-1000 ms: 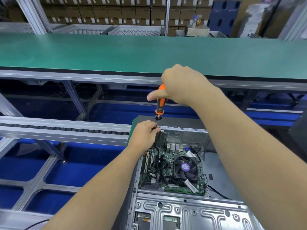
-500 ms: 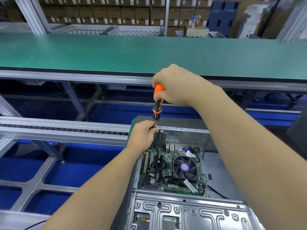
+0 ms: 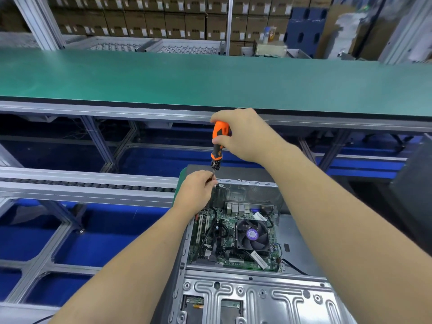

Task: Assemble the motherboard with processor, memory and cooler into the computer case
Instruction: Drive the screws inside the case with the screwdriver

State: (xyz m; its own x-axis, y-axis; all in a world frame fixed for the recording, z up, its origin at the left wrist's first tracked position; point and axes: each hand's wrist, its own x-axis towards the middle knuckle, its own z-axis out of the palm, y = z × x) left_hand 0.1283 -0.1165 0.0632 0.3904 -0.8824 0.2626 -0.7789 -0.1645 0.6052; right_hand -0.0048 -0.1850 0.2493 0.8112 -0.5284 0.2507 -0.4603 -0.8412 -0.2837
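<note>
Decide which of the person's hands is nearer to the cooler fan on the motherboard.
Left. The left hand pinches the screwdriver shaft just beyond the cooler fan; the right hand grips the handle higher and farther away.

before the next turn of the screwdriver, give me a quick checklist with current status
1. Right hand grips the orange screwdriver handle: ok.
2. Left hand pinches the shaft near the tip to steady it: ok.
3. Screwdriver upright at the far left corner of the computer case: ok.
4. Tip seated in a screw head: cannot tell, the left hand's fingers hide it.
5. Motherboard lies in the case with the cooler fan mounted: ok.
6. Black cables clear of the screw spot: cannot tell.
</note>
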